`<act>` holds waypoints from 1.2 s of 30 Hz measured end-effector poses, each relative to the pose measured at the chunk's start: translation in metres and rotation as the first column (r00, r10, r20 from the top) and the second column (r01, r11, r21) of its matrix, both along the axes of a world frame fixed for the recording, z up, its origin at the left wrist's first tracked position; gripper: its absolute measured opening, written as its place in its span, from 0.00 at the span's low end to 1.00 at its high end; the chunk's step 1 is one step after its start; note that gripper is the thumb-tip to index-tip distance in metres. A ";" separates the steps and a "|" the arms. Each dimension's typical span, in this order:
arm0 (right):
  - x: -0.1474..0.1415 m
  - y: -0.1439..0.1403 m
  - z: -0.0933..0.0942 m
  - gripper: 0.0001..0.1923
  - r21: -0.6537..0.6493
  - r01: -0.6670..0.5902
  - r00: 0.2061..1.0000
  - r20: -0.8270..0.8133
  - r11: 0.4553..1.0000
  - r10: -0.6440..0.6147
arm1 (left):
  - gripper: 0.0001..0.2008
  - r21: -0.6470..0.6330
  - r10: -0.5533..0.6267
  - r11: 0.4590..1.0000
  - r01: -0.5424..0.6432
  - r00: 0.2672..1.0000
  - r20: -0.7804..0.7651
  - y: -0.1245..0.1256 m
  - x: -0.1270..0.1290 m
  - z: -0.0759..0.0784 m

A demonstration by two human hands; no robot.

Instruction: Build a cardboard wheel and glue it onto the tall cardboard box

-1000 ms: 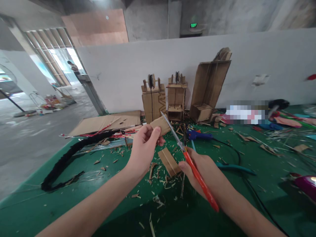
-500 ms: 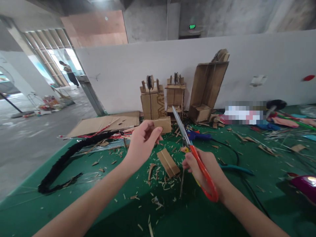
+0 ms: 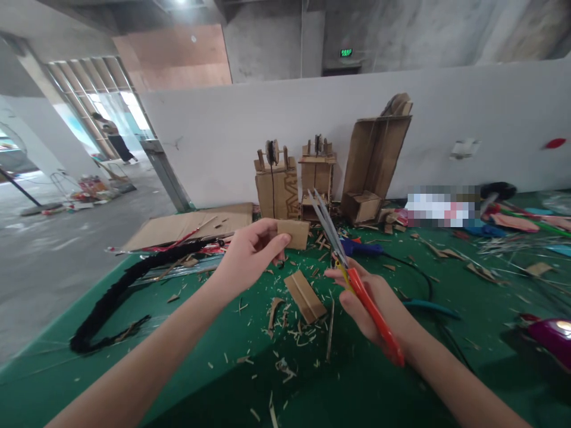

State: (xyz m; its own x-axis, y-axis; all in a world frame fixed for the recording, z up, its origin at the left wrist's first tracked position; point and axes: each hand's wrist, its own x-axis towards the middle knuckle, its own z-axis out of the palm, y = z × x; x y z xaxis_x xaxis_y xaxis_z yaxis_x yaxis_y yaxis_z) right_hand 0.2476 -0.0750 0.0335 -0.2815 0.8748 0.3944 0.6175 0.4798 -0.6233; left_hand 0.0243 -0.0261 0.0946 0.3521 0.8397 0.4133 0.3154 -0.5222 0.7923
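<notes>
My left hand [image 3: 250, 252] pinches a small rectangular piece of cardboard [image 3: 293, 233] and holds it up above the green table [image 3: 134, 356]. My right hand [image 3: 379, 303] grips red-handled scissors [image 3: 352, 276], whose blades point up and away, slightly parted, just right of the cardboard piece and not touching it. Below and between my hands a folded cardboard strip [image 3: 305, 295] lies on the table among several cardboard shavings.
Three cardboard models [image 3: 275, 184] [image 3: 316, 175] [image 3: 375, 160] stand against the white partition. A blue glue gun [image 3: 363, 248] with a black cable, a black braided rope [image 3: 120, 291], flat cardboard sheets [image 3: 187, 223] and a purple object [image 3: 551, 333] lie around. A person [image 3: 111, 134] stands far off at left.
The scissors pulled off the cardboard piece, swung upright to its right, and their blades now stand slightly parted. My left hand turned the piece flat toward me.
</notes>
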 end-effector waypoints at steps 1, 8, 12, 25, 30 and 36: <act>-0.002 0.001 -0.001 0.19 -0.017 0.035 0.997 -0.062 0.999 -0.036 | 0.09 -0.036 -0.028 0.999 0.027 0.999 -0.021 0.000 0.000 0.001; -0.018 -0.003 0.003 0.26 -0.360 0.028 0.877 -0.439 0.933 -0.196 | 0.11 -0.181 -0.083 0.982 0.056 0.986 -0.143 -0.001 0.005 -0.008; -0.014 -0.002 0.003 0.25 -0.395 0.190 0.910 -0.271 0.899 -0.312 | 0.12 -0.102 -0.043 0.995 0.011 0.947 -0.317 0.011 -0.001 -0.019; -0.024 0.014 0.018 0.19 -0.764 0.168 0.906 -0.129 0.623 -0.403 | 0.17 -0.538 -0.236 0.842 -0.029 0.878 -0.417 0.039 -0.033 -0.032; -0.012 0.027 0.022 0.22 -0.725 0.261 0.933 0.021 0.637 -0.359 | 0.23 -0.392 -0.184 0.919 -0.048 0.825 -0.534 0.041 -0.042 -0.031; 0.021 0.029 0.034 0.18 -0.198 0.516 0.751 0.572 0.833 -0.329 | 0.32 -0.124 -0.017 0.988 -0.086 0.753 -0.658 0.040 -0.045 -0.028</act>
State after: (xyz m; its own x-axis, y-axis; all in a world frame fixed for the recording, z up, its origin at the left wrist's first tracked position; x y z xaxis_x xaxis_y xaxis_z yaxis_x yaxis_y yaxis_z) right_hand 0.2688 -0.0459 0.0679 0.0779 0.9967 -0.0208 0.9680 -0.0806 -0.2375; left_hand -0.0202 0.0136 0.0668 0.4625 0.8862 -0.0291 0.7994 -0.4026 0.4459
